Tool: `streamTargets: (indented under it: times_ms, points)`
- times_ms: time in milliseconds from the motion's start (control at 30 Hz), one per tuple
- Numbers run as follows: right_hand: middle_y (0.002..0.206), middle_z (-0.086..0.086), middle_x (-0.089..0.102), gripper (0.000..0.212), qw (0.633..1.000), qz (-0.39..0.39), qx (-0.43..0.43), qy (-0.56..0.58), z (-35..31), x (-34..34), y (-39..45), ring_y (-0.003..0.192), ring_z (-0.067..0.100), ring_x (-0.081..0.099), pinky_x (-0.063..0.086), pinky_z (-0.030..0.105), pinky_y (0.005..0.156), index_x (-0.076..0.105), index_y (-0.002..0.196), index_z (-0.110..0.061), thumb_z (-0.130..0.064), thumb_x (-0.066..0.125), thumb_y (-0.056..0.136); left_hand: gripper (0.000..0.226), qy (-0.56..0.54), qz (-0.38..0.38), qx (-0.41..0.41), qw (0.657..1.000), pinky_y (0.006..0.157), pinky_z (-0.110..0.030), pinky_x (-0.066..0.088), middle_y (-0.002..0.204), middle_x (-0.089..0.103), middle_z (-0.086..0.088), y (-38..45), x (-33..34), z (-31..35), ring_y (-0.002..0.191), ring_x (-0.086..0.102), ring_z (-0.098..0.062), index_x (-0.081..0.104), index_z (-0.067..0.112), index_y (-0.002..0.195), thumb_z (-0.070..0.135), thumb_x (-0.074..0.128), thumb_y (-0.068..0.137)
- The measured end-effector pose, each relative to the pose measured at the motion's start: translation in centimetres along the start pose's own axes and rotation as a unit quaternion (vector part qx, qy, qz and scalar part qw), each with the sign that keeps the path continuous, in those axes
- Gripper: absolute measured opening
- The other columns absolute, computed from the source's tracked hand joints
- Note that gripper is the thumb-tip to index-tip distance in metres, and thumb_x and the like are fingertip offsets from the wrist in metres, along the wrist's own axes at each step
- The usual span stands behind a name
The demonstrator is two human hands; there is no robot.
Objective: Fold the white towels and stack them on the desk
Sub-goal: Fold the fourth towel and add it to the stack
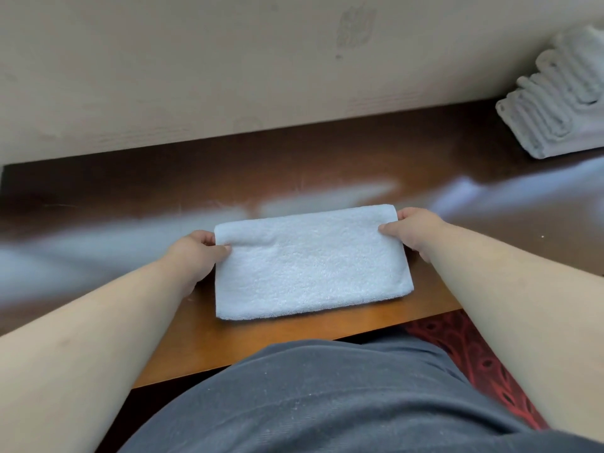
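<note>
While both hands hold the far corners of one folded towel, the step in hand looks like the last squaring of a fold, or the start of a lift toward the pile. Starting at the left, the left hand pinches the far left corner of the white towel, thumb on top of the cloth and fingers tucked at its edge. That towel lies flat as a neat rectangle on the wooden desk, close to the near edge and directly in front of the person, spanning the whole gap between the two hands. At its far right corner the right hand grips in the same way, thumb resting on the upper face and fingers curled around the rounded fold. Well apart, at the far right end of the desk against the wall, sits a stack of folded towels, partly cut off by the frame. As a judgement, the next move calls either for another fold, or for lifting it level with both grips and carrying it rightward onto that stack without letting the layers slide open.
</note>
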State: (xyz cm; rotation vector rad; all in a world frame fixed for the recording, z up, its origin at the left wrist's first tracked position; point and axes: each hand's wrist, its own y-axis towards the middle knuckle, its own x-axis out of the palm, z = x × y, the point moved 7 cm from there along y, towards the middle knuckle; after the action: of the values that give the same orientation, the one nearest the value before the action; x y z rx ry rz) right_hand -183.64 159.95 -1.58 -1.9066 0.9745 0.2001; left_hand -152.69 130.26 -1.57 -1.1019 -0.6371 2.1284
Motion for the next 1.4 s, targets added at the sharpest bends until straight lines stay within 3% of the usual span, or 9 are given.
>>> streamTargets:
  times_ms: [100, 333, 533, 667, 833, 1000, 1133, 1300, 1400]
  points:
    - [0.097, 0.002, 0.07, 0.014, 0.999, 0.01, -0.024, 0.025, -0.2, -0.1, -0.3, 0.08, 0.017, 0.068, 0.052, 0.028, 0.059, 0.062, 0.099, -0.023, -0.021, 0.072, 0.089, 0.012, -0.031, 0.016, 0.032, 0.999, 0.058, -0.031, 0.04, 0.081, 0.062, -0.005, 0.3, -0.2, 0.5, 0.064, 0.049, -0.022, 0.058, 0.022, 0.094, 0.031, 0.065, 0.091]
    - [0.088, 0.002, 0.072, 0.021, 0.989, -0.09, 0.059, 0.106, 0.7, -0.2, -1.2, 0.05, 0.007, 0.046, 0.034, 0.02, 0.042, 0.068, 0.113, -0.018, -0.017, 0.07, 0.093, 0.023, -0.078, -0.022, 0.045, 0.996, 0.058, -0.034, 0.046, 0.075, 0.068, -0.005, -0.6, -0.7, 0.7, 0.06, 0.051, -0.021, 0.056, 0.016, 0.111, 0.019, 0.068, 0.092]
    - [0.086, -0.004, 0.071, 0.014, 0.995, -0.06, 0.021, 0.071, -0.4, -3.3, -3.5, 0.049, 0.008, 0.046, 0.037, 0.023, 0.044, 0.073, 0.103, -0.02, -0.021, 0.075, 0.089, 0.017, -0.015, -0.048, 0.083, 0.995, 0.088, -0.036, 0.057, 0.096, 0.072, 0.002, -3.8, -3.4, 2.9, 0.086, 0.068, -0.017, 0.068, 0.032, 0.105, 0.022, 0.069, 0.091]
    - [0.066, -0.005, 0.064, 0.013, 0.996, -0.087, -0.003, 0.032, -0.8, -4.5, -5.3, 0.046, 0.01, 0.049, 0.05, 0.026, 0.049, 0.07, 0.106, -0.024, -0.025, 0.061, 0.096, 0.012, 0.07, -0.034, 0.134, 0.988, 0.064, -0.036, 0.055, 0.084, 0.06, -0.006, -6.7, -5.5, 4.9, 0.066, 0.055, -0.02, 0.062, 0.043, 0.103, 0.038, 0.061, 0.091]
    - [0.111, 0.004, 0.076, 0.038, 0.971, -0.145, -0.035, 0.188, -0.8, -4.8, -8.2, 0.095, 0.027, 0.075, 0.059, 0.042, 0.072, 0.076, 0.108, -0.026, -0.018, 0.052, 0.081, 0.023, -0.028, -0.09, 0.137, 0.986, 0.055, -0.029, 0.054, 0.075, 0.072, -0.001, -9.8, -6.4, 6.3, 0.053, 0.056, -0.02, 0.062, 0.041, 0.107, 0.024, 0.053, 0.095]
    - [0.114, 0.016, 0.072, 0.033, 0.906, -0.088, -0.025, 0.414, -0.3, -6.1, -9.4, 0.095, 0.032, 0.072, 0.057, 0.043, 0.077, 0.072, 0.106, -0.002, -0.026, 0.051, 0.098, 0.033, -0.106, -0.12, 0.137, 0.978, 0.086, -0.033, 0.056, 0.11, 0.073, 0.007, -11.6, -6.1, 7.4, 0.104, 0.068, -0.009, 0.076, 0.028, 0.104, 0.01, 0.05, 0.096]
    - [0.117, 0.023, 0.071, 0.035, 0.922, -0.08, -0.053, 0.376, -0.6, -7.4, -10.4, 0.1, 0.032, 0.07, 0.056, 0.042, 0.084, 0.061, 0.124, 0.003, -0.021, 0.063, 0.097, 0.023, -0.19, -0.084, 0.091, 0.974, 0.084, -0.035, 0.056, 0.099, 0.077, -0.005, -12.0, -4.5, 8.8, 0.093, 0.073, -0.018, 0.077, 0.012, 0.097, 0.025, 0.058, 0.096]
    - [0.115, 0.018, 0.073, 0.028, 0.894, -0.099, -0.033, 0.435, 1.1, -10.4, -10.3, 0.101, 0.031, 0.073, 0.057, 0.038, 0.079, 0.063, 0.124, -0.005, -0.006, 0.059, 0.095, 0.038, 0.004, -0.092, 0.085, 0.992, 0.077, -0.03, 0.057, 0.103, 0.07, -0.005, -12.1, 2.5, 11.0, 0.09, 0.071, -0.015, 0.065, 0.016, 0.116, 0.045, 0.066, 0.09]
    - [0.117, 0.014, 0.071, 0.049, 0.937, -0.026, -0.011, 0.347, 5.4, -12.2, -7.9, 0.104, 0.031, 0.07, 0.056, 0.039, 0.084, 0.051, 0.14, -0.005, 0.003, 0.062, 0.093, 0.056, 0.107, -0.075, 0.041, 0.991, 0.095, -0.039, 0.052, 0.127, 0.058, -0.013, -12.1, 7.5, 11.0, 0.112, 0.06, -0.031, 0.045, 0.015, 0.142, 0.04, 0.059, 0.095]
